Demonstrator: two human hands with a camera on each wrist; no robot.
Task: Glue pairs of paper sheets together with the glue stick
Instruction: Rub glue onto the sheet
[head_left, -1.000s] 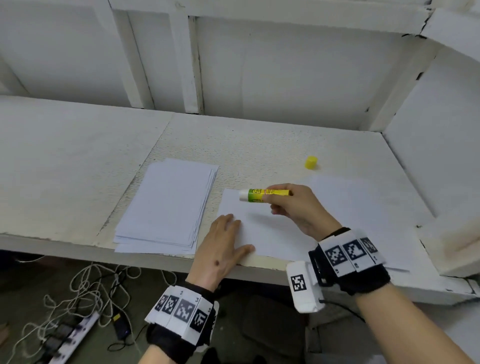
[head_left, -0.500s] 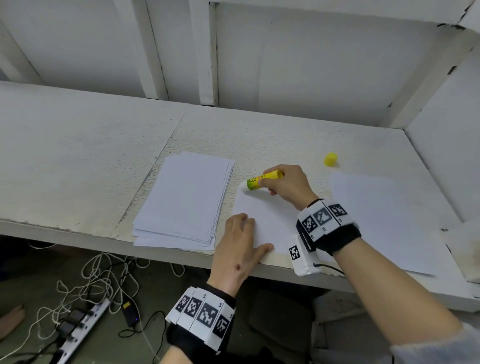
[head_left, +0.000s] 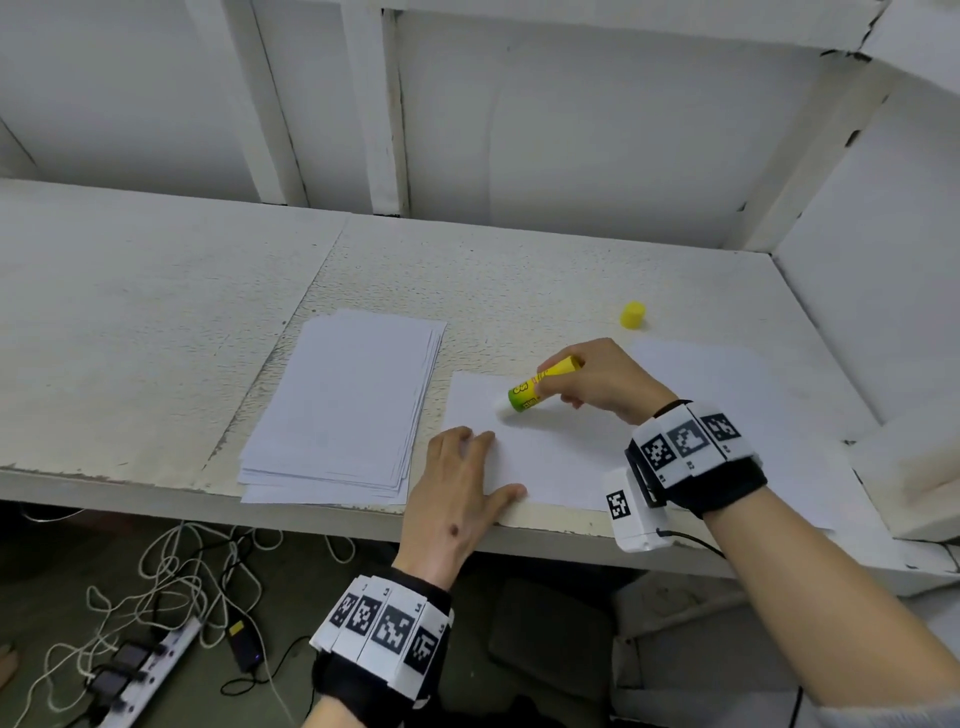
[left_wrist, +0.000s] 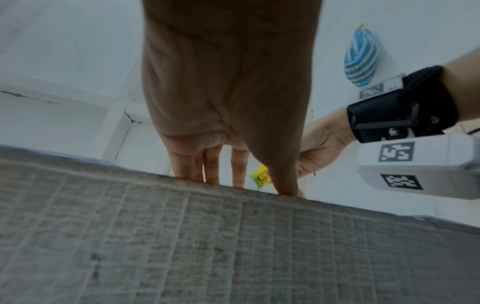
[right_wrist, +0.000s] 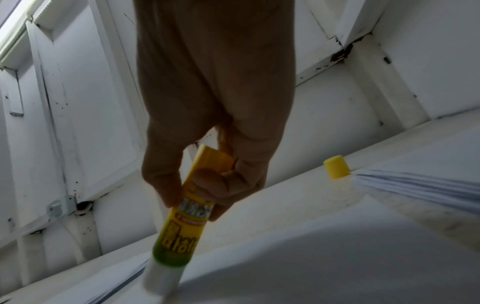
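glue stick (head_left: 540, 389) moved nearer on sheet (head_left: 561, 457), right hand (head_left: 602, 382) gripping

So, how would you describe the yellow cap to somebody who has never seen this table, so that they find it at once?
Look at the white table and go to its far right part, near the corner wall. Beyond the right hand and just past the far edge of the right-side sheets stands the cap, alone on bare tabletop. It is the only small yellow cylinder that nobody holds; the glue stick is longer and in the fingers.
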